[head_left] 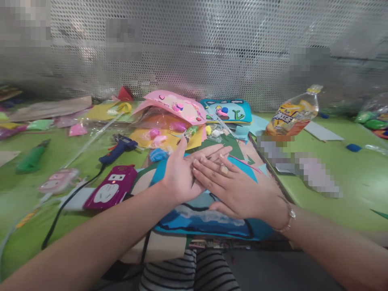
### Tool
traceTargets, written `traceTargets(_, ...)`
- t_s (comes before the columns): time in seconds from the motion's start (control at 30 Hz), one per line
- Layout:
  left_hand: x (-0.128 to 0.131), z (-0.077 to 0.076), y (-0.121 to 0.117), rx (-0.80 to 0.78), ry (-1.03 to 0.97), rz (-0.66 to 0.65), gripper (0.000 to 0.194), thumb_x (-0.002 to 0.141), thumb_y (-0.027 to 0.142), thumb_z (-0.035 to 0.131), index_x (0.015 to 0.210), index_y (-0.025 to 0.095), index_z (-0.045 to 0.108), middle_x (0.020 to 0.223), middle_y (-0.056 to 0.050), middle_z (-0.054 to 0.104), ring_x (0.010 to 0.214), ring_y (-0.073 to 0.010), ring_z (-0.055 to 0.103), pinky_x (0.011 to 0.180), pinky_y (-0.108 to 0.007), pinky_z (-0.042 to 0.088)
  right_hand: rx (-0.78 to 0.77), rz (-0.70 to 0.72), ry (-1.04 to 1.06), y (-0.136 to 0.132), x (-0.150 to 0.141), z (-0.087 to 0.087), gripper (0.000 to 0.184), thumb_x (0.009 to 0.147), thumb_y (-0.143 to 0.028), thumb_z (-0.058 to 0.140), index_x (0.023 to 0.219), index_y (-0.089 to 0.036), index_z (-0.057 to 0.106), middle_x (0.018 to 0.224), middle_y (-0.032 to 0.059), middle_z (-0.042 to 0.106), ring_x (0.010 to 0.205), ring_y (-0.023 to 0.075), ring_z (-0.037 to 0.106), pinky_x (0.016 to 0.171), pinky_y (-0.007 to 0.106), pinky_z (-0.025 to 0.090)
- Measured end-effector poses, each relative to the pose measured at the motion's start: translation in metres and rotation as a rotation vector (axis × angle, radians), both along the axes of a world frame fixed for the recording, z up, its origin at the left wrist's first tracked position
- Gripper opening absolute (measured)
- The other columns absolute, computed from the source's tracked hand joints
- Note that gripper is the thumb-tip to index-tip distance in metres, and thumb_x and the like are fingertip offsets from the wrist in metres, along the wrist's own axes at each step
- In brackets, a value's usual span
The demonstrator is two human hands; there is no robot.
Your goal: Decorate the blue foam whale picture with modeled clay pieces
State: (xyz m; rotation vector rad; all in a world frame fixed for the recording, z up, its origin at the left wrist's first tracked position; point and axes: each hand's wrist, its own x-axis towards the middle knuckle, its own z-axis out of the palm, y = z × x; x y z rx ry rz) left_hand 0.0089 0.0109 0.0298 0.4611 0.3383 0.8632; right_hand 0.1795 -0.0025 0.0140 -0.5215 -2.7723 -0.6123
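My left hand [182, 178] is turned palm up with its fingers stretched out and the thumb raised. Flat across its palm and fingers lies my right hand [239, 190], palm down, fingers straight, a ring on one of them. Whether anything small sits between the palms is hidden. Both hands are over a blue painted sheet [194, 220] with black outlines and white cloud-like strokes, lying at the table's front edge. Just beyond the left fingertips are a blue clay lump [159, 154] in clear wrap and a dark green paper piece [226, 145].
Left of the sheet lie a purple power strip [113, 188], a blue glue gun [121, 148] with its black cord, and a green tool [32, 157]. Behind are a pink decorated piece [178, 106] and a blue one [227, 111]. A drink bottle [292, 115] stands at right.
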Motion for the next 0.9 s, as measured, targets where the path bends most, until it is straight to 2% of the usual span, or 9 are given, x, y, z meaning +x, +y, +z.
traceTargets(0.13,0.0048,-0.0073,-0.0007,-0.052,0.007,-0.039,0.078,0.091,0.058,0.022,0.144,0.001,0.03,0.149,-0.02,0.036,0.142,-0.0265,0.029,0.117,-0.036,0.02,0.001,0.006,-0.014,0.0034,0.0017,0.0001,0.067,0.098,-0.051,0.024,0.147,-0.006,0.031,0.154,0.0132,0.029,0.144,0.0238,0.023,0.116,0.045,0.015)
traceTargets(0.23,0.0049,-0.009,0.0001,-0.098,0.051,-0.11,0.078,0.092,0.058,0.02,0.145,0.001,0.029,0.152,-0.018,0.033,0.143,-0.0262,0.025,0.116,-0.037,0.02,-0.022,0.003,-0.016,0.0055,0.0013,-0.001,0.069,0.098,-0.053,0.022,0.147,-0.005,0.029,0.154,0.0145,0.03,0.143,0.0244,0.025,0.116,0.045,0.017)
traceTargets(0.3,0.0023,-0.0063,0.002,-0.061,0.05,-0.091,0.08,0.092,0.06,0.016,0.144,0.0,0.028,0.15,-0.018,0.036,0.142,-0.025,0.027,0.117,-0.036,0.018,-0.027,-0.001,-0.009,0.0056,0.0011,-0.0016,0.071,0.097,-0.054,0.021,0.147,-0.005,0.028,0.154,0.0145,0.028,0.144,0.0245,0.022,0.116,0.045,0.016)
traceTargets(0.4,-0.0007,-0.0019,0.0043,0.064,-0.017,0.011,0.086,0.09,0.065,0.012,0.143,0.0,0.032,0.149,-0.018,0.039,0.142,-0.0242,0.03,0.117,-0.035,0.016,-0.021,-0.012,-0.005,0.0047,0.001,-0.0024,0.069,0.098,-0.054,0.02,0.148,-0.007,0.028,0.155,0.0119,0.026,0.145,0.023,0.019,0.118,0.045,0.011)
traceTargets(0.47,-0.0002,-0.0018,0.0042,0.031,-0.005,-0.025,0.081,0.092,0.06,0.013,0.144,0.001,0.029,0.15,-0.018,0.037,0.142,-0.0236,0.029,0.117,-0.035,0.017,-0.02,-0.004,0.01,0.0044,0.0006,-0.0034,0.07,0.098,-0.055,0.02,0.148,-0.007,0.027,0.156,0.0115,0.025,0.146,0.0229,0.018,0.118,0.043,0.011)
traceTargets(0.53,0.0015,-0.0033,0.0034,-0.035,0.031,-0.115,0.081,0.092,0.059,0.014,0.145,0.0,0.027,0.15,-0.018,0.036,0.142,-0.0249,0.029,0.116,-0.036,0.02,-0.022,0.004,0.025,0.0045,0.0002,-0.0041,0.073,0.097,-0.057,0.02,0.149,-0.007,0.025,0.156,0.0114,0.023,0.146,0.0236,0.017,0.118,0.041,0.012)
traceTargets(0.67,0.0026,-0.0052,0.0026,0.038,-0.018,-0.022,0.085,0.09,0.064,0.013,0.145,0.001,0.027,0.149,-0.018,0.037,0.142,-0.0236,0.029,0.117,-0.034,0.019,-0.022,-0.002,0.01,0.0044,0.0004,-0.0038,0.071,0.097,-0.056,0.02,0.149,-0.008,0.025,0.156,0.0108,0.024,0.146,0.0233,0.018,0.118,0.042,0.012)
traceTargets(0.8,0.0015,-0.0062,0.0039,-0.026,0.038,-0.117,0.08,0.091,0.06,0.019,0.145,0.001,0.029,0.149,-0.019,0.037,0.14,-0.0263,0.033,0.116,-0.037,0.021,-0.025,0.018,0.024,0.0047,0.0001,-0.0038,0.072,0.097,-0.056,0.02,0.149,-0.006,0.026,0.156,0.012,0.026,0.145,0.0238,0.02,0.117,0.041,0.015)
traceTargets(0.9,0.001,-0.0075,0.0058,0.005,0.032,-0.032,0.079,0.091,0.059,0.017,0.143,0.002,0.032,0.147,-0.018,0.042,0.137,-0.0255,0.038,0.116,-0.036,0.023,-0.043,0.005,0.005,0.0057,0.0,-0.0043,0.07,0.098,-0.054,0.024,0.149,-0.007,0.026,0.156,0.0114,0.025,0.145,0.0237,0.019,0.117,0.043,0.016)
